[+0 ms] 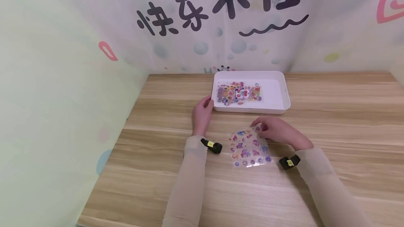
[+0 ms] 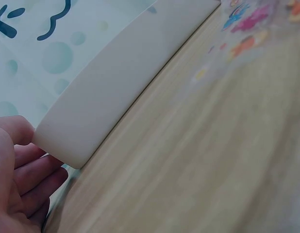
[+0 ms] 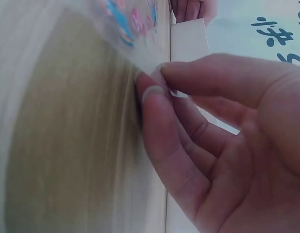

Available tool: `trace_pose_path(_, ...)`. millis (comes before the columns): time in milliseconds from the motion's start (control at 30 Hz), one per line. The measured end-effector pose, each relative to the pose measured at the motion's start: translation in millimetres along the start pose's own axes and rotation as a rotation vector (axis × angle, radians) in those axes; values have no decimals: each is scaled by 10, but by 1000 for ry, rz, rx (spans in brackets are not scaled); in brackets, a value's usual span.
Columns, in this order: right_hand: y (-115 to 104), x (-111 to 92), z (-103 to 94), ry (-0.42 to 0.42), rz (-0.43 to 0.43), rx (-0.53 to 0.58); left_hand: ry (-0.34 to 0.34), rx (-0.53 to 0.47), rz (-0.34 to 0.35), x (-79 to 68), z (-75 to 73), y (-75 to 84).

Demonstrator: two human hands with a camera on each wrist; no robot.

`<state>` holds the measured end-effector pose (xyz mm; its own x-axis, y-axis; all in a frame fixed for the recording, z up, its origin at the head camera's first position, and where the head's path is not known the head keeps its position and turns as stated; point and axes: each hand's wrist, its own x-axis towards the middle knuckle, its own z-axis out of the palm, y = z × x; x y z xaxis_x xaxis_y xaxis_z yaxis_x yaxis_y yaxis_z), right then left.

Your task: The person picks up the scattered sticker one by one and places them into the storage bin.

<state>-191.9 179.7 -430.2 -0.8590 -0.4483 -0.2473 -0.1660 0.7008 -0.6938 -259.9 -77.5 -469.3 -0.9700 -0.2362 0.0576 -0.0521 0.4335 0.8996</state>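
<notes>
A clear sticker sheet (image 1: 249, 146) with colourful cartoon figures and a row of round stickers lies over the table in front of the tray. My right hand (image 1: 274, 129) pinches its upper right corner between thumb and fingers; the pinch shows closely in the right wrist view, where the sheet (image 3: 135, 24) slants away from the fingertips. At the front left corner of a white tray (image 1: 274, 94), my left hand (image 1: 202, 115) holds the edge, thumb against the corner and fingers curled beside the outer wall. Inside the tray lie more colourful sticker sheets (image 1: 230, 94), overlapping on its left side.
The wood-grain table (image 1: 151, 171) meets a printed wall cloth (image 1: 189, 59) just behind the tray. Another pale cloth (image 1: 63, 101) hangs along the left edge. Each wrist carries a small black camera, one of them the left camera (image 1: 212, 145).
</notes>
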Motion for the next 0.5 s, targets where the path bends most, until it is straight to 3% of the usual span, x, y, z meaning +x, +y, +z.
trace_pose_path(500, 16, 26, 12, -2, 3, -16, -3, -9, 0, -5, -8, 12)
